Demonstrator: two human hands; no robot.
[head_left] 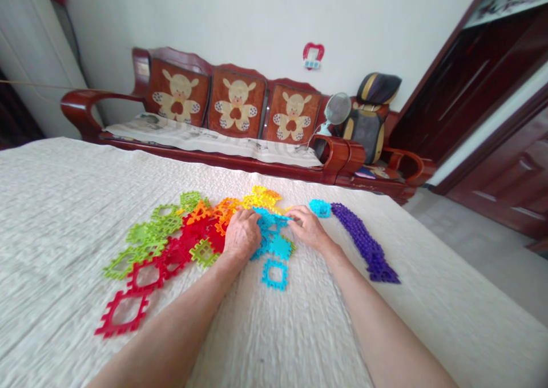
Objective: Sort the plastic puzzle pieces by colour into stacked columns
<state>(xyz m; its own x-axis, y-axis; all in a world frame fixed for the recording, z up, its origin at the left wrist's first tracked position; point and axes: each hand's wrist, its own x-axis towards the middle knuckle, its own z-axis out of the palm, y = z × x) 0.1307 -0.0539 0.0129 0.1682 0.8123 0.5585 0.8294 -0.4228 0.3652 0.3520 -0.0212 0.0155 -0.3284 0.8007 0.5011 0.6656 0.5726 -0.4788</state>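
Both hands work on the blue interlocking tiles that lie in a loose pile at the middle of the bed, between the red and orange tiles on the left and the purple chain of joined tiles on the right. To join two tiles cleanly, it seems best to line up the notched edges squarely and press them together evenly, steadying one piece so the soft cover does not let it slide.

The left hand is curled knuckles-up, its grip closed on a blue tile at the pile's far edge. The right hand meets it there, fingers pinched together on the same strip of blue. One single blue tile lies apart, nearer the person.
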